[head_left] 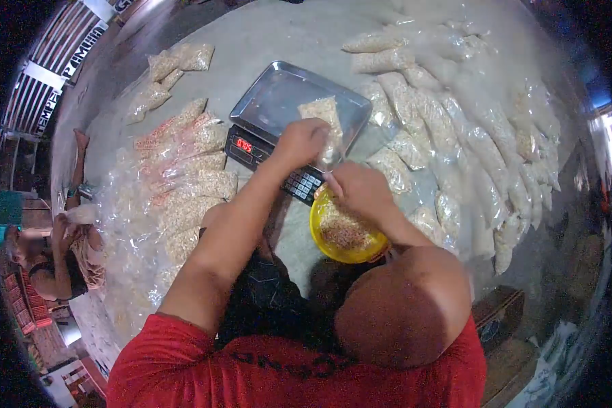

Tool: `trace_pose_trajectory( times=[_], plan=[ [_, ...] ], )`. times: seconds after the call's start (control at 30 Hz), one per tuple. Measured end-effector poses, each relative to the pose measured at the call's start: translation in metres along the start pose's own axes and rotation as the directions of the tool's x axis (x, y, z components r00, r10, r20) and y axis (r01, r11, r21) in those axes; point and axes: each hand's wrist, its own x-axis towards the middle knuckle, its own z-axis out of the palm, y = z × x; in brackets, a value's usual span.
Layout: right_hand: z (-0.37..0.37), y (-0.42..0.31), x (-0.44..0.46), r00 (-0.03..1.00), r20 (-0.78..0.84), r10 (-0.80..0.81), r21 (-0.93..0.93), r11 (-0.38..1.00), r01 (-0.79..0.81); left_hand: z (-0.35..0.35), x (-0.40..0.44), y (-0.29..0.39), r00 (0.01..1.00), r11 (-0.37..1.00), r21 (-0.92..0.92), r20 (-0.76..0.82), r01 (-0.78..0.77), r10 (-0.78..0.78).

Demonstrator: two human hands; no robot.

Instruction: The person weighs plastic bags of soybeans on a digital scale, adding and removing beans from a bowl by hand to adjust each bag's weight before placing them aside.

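Observation:
My left hand is closed around a clear plastic bag of pale pieces, over the metal tray of a digital scale. The scale's red display is lit, and its keypad shows below my hands. My right hand is closed on the light handle of a scoop-like utensil, whose head is beside the lower end of the bag and hard to make out. Just below that hand sits a yellow bowl with pale pieces and brownish bits in it.
Filled clear bags are piled left of the scale, some with red print. Many more filled bags lie at the right. A few bags rest at the upper left. Another person sits at the far left, near a bag.

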Motion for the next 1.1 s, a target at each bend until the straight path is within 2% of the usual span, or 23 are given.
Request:
trace_pose_trajectory(
  times=[0.03, 0.1, 0.17, 0.2, 0.27, 0.33, 0.4, 0.47, 0.5, 0.53, 0.6, 0.63, 0.67, 0.7, 0.73, 0.77, 0.8, 0.83, 0.87, 0.93, 1.0, 1.07, 1.1],
  plan=[
    [0.003, -0.001, -0.017, 0.999, 0.034, 0.009, -0.058, 0.998, -0.007, 0.001, -0.011, 0.004, 0.991, 0.997, -0.043, -0.116, -0.065, 0.060],
    [0.020, -0.013, -0.057, 0.994, 0.090, 0.067, -0.075, 0.995, -0.061, 0.005, -0.053, 0.021, 0.941, 0.996, -0.048, -0.329, 0.069, -0.081],
    [0.053, -0.004, -0.088, 0.982, 0.132, 0.135, -0.091, 0.988, -0.123, 0.028, -0.112, 0.031, 0.901, 0.983, -0.126, -0.396, 0.137, -0.176],
    [0.082, 0.010, -0.104, 0.949, 0.294, 0.113, -0.107, 0.991, -0.085, 0.038, -0.138, 0.036, 0.894, 0.903, -0.180, -0.164, 0.390, -0.418],
    [0.088, 0.012, -0.119, 0.884, 0.460, 0.083, -0.101, 0.994, -0.041, 0.081, -0.171, 0.011, 0.952, 0.962, 0.107, -0.209, 0.251, -0.225],
    [0.050, 0.004, -0.116, 0.983, 0.049, 0.175, 0.070, 0.982, -0.178, 0.085, -0.163, 0.016, 0.961, 0.958, 0.124, -0.131, 0.258, -0.242],
    [0.033, 0.012, -0.116, 0.976, 0.001, 0.216, 0.105, 0.971, -0.215, 0.086, -0.150, 0.029, 0.971, 0.961, 0.143, -0.062, 0.238, -0.231],
    [0.013, 0.012, -0.119, 0.921, -0.063, 0.384, 0.123, 0.919, -0.374, 0.081, -0.161, 0.044, 0.996, 0.936, 0.348, 0.052, 0.049, -0.071],
    [0.012, 0.018, -0.127, 0.881, -0.168, 0.441, 0.169, 0.894, -0.415, 0.082, -0.174, 0.037, 0.983, 0.884, 0.444, 0.168, -0.143, 0.075],
    [0.011, 0.022, -0.138, 0.881, -0.169, 0.442, 0.175, 0.893, -0.415, 0.074, -0.183, 0.041, 0.983, 0.882, 0.449, 0.170, -0.144, 0.074],
    [0.013, 0.028, -0.160, 0.801, -0.343, 0.492, 0.065, 0.863, -0.502, 0.062, -0.199, 0.047, 0.886, 0.927, 0.288, 0.455, -0.239, 0.087],
    [0.014, 0.030, -0.169, 0.770, -0.398, 0.500, 0.033, 0.846, -0.532, 0.064, -0.208, 0.044, 0.920, 0.933, 0.268, 0.369, -0.241, 0.131],
    [0.017, 0.033, -0.176, 0.698, -0.119, 0.706, 0.106, 0.708, -0.698, 0.060, -0.206, 0.049, 0.920, 0.933, 0.271, 0.370, -0.237, 0.127],
    [0.019, 0.037, -0.180, 0.545, 0.175, 0.820, 0.113, 0.533, -0.839, 0.056, -0.202, 0.054, 0.969, 0.984, 0.178, 0.240, 0.014, -0.057],
    [0.016, 0.040, -0.176, 0.553, 0.177, 0.814, 0.117, 0.541, -0.833, 0.053, -0.197, 0.057, 0.958, 0.965, 0.052, 0.122, 0.256, -0.261],
    [0.013, 0.044, -0.169, 0.651, 0.107, 0.751, 0.118, 0.641, -0.759, 0.057, -0.193, 0.052, 0.958, 0.963, 0.059, 0.108, 0.262, -0.267],
    [0.007, 0.044, -0.159, 0.737, 0.040, 0.675, 0.113, 0.729, -0.675, 0.065, -0.192, 0.042, 0.916, 0.918, 0.012, 0.064, 0.397, -0.397],
    [-0.006, 0.043, -0.142, 0.736, 0.042, 0.676, 0.170, 0.721, -0.672, 0.067, -0.189, 0.041, 0.854, 0.853, -0.042, 0.028, 0.519, -0.519],
    [-0.004, 0.057, -0.129, 0.741, 0.043, 0.670, 0.174, 0.726, -0.666, 0.066, -0.188, 0.041, 0.853, 0.852, -0.040, 0.019, 0.522, -0.521],
    [-0.003, 0.086, -0.112, 0.859, -0.024, 0.511, 0.182, 0.848, -0.498, 0.060, -0.180, 0.054, 0.632, 0.609, -0.186, 0.350, 0.771, -0.692],
    [-0.011, 0.096, -0.098, 0.865, -0.018, 0.501, 0.229, 0.844, -0.484, 0.082, -0.185, 0.041, 0.686, 0.656, -0.210, 0.309, 0.725, -0.659],
    [-0.020, 0.090, -0.089, 0.876, -0.004, 0.483, 0.277, 0.842, -0.463, 0.093, -0.187, 0.038, 0.717, 0.603, -0.393, 0.297, 0.694, -0.631],
    [-0.030, 0.076, -0.084, 0.869, -0.154, 0.471, 0.226, 0.873, -0.433, 0.103, -0.191, 0.025, 0.706, 0.514, -0.496, 0.368, 0.700, -0.605]
  ],
)
